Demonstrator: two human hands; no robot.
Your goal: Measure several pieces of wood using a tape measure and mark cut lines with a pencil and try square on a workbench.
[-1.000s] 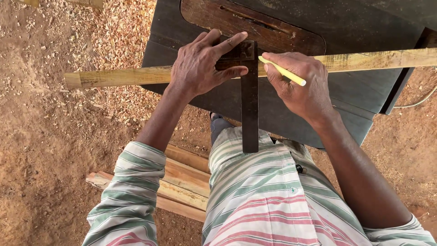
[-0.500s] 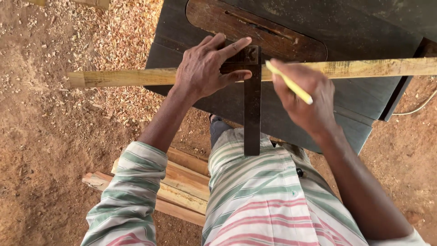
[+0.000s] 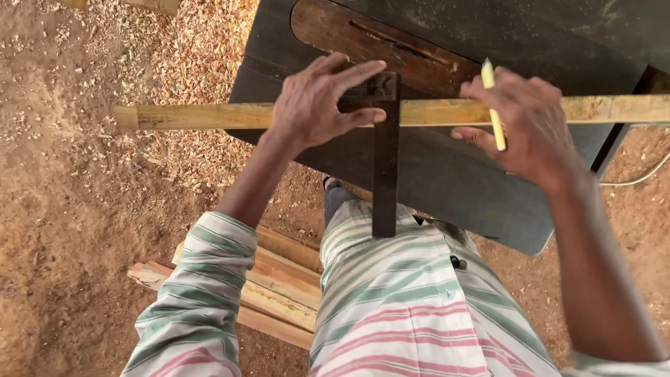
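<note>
A long pale wooden strip [image 3: 202, 115] lies across a dark metal table [image 3: 453, 181]. My left hand [image 3: 317, 105] presses flat on a dark try square [image 3: 385, 167] and on the strip, pinning both down. The square's blade runs toward my body. My right hand [image 3: 527, 126] hovers just right of the square, above the strip, and grips a yellow pencil [image 3: 493, 105] that points up and away from the wood.
A rusty brown insert plate [image 3: 391, 42] with a slot sits in the table top. Several wooden slats [image 3: 279, 286] are stacked on the dirt floor by my legs. Wood shavings [image 3: 174, 49] cover the ground at the left. A cable [image 3: 638, 178] trails at the right.
My right hand has lifted off the strip and moved right, away from the square. The pencil has swung from lying along the wood to pointing upright. The left hand stays put.
</note>
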